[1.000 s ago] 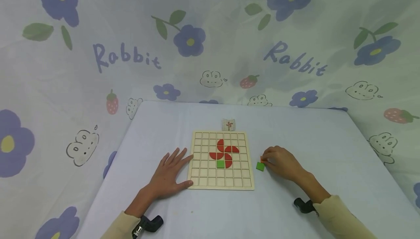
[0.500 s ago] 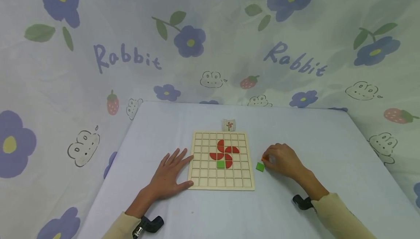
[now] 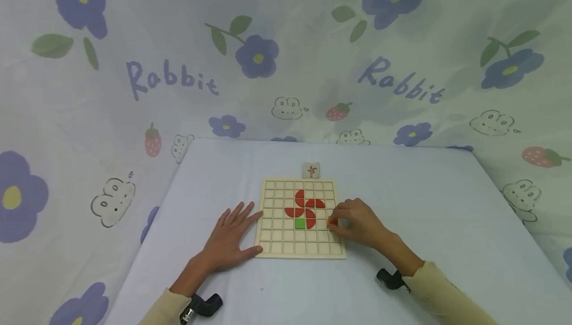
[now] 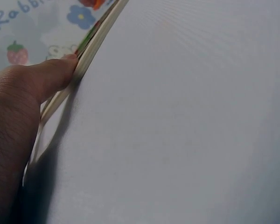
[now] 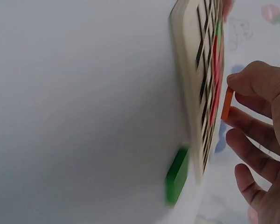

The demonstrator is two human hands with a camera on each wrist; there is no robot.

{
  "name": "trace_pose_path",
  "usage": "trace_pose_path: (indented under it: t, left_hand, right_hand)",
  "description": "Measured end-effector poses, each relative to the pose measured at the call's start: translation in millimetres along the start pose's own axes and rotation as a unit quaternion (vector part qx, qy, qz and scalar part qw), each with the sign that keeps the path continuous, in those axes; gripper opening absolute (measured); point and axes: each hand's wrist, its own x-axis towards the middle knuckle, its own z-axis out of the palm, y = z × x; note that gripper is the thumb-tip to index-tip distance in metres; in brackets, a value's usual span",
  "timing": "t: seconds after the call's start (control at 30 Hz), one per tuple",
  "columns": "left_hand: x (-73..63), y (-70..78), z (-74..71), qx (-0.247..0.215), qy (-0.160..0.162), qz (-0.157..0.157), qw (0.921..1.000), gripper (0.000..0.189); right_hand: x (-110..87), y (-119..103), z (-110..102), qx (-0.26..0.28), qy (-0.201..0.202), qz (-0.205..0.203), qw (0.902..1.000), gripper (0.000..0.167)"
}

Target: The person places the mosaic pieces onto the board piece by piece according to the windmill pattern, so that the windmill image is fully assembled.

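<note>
A wooden grid board [image 3: 297, 248] lies on the white table, with several red rounded pieces [image 3: 294, 212] making a pinwheel and a green square tile [image 3: 300, 223] set in its cells. My left hand [image 3: 229, 241] rests at the board's left edge with fingers spread; in the left wrist view its thumb [image 4: 56, 74] touches the rim. Over the board's right side, my right hand [image 3: 359, 223] pinches a small orange tile [image 5: 227, 103] between thumb and index finger. Another green tile [image 5: 177, 176] lies on the table beside the board, hidden by the right hand in the head view.
Behind the board's far edge stands a small picture card [image 3: 311, 170] showing a red pinwheel on a grid. A printed cloth [image 3: 250, 101] with flowers and rabbits hangs behind and around the table [image 3: 286, 295].
My right hand has picked up the orange tile from beside the green one and carried it left, over the board's right edge. The left hand has stayed where it was.
</note>
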Motion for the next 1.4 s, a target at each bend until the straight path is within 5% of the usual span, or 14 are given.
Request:
trace_pose_path:
  t: [0.27,0.47,0.8,1.4]
  left_hand:
    - [-0.6,-3.0,3.7,-0.002,0.004,-0.002,1.0,0.084]
    - [-0.7,-2.4,5.7,-0.005,0.004,-0.003,1.0,0.085]
    - [1.0,-3.7,1.7,0.006,0.009,0.006,0.9999,0.085]
    - [0.3,-1.2,2.1,0.0,-0.005,-0.003,1.0,0.085]
  right_hand:
    - [32.7,-32,23,0.002,-0.013,-0.061,0.9981,0.009]
    - [38.5,-45,37,-0.009,-0.019,-0.115,0.9931,0.006]
    - [36.6,-54,40,0.003,-0.056,-0.112,0.9922,0.004]
    - [28.9,-52,42,0.016,-0.051,-0.095,0.994,0.004]
